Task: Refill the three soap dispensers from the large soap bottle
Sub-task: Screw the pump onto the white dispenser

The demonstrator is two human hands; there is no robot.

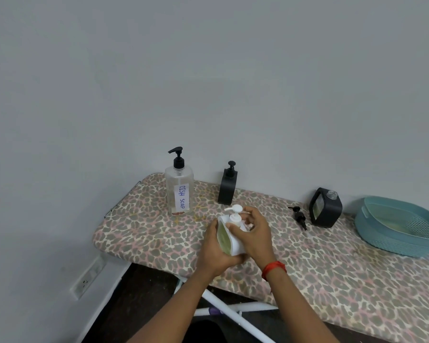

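My left hand (214, 248) grips a white soap dispenser (229, 240) with green soap showing through its side window. My right hand (254, 231) holds its white pump head (235, 215) at the neck. A tall clear bottle (178, 191) labelled DISH SOAP, with a black pump, stands at the back left and looks almost empty. A black dispenser (227, 188) with its pump on stands by the wall. A second black dispenser (325, 207) stands open at the top, its black pump (299, 216) lying on the table beside it.
The leopard-print table (146, 231) runs along a grey wall, and its left end is rounded. A teal plastic basket (399, 226) sits at the right. White table legs (233, 310) and a wall socket (88, 278) show below.
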